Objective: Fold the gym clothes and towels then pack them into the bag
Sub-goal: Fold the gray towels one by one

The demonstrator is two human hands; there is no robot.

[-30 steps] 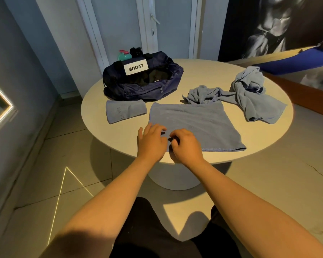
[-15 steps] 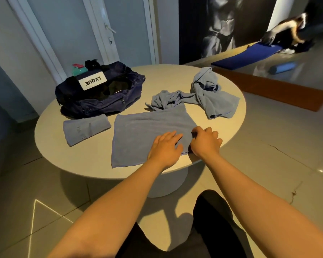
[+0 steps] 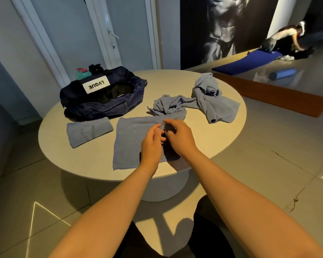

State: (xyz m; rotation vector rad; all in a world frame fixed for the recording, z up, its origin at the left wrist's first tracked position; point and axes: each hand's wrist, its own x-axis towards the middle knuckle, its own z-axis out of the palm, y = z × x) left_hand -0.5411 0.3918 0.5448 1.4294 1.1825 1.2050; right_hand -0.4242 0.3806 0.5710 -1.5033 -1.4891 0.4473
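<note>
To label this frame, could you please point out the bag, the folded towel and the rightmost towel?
bag (image 3: 97,111), head view, on its front wall.
folded towel (image 3: 90,132), head view, middle of its top face.
rightmost towel (image 3: 219,107), head view, on its flatter lower part.

Navy blue bag (image 3: 101,107) with a white label (image 3: 95,86) lettered in black. Plain grey-blue for flat towel (image 3: 132,138), folded towel (image 3: 89,134) and crumpled towel (image 3: 213,103). Cream table (image 3: 175,81); teal bottle (image 3: 83,75), pink cap.

I saw a dim, bluish room, brighter at right, shadow beneath the surface (image 3: 213,140), lines bowed at the edges.
</note>
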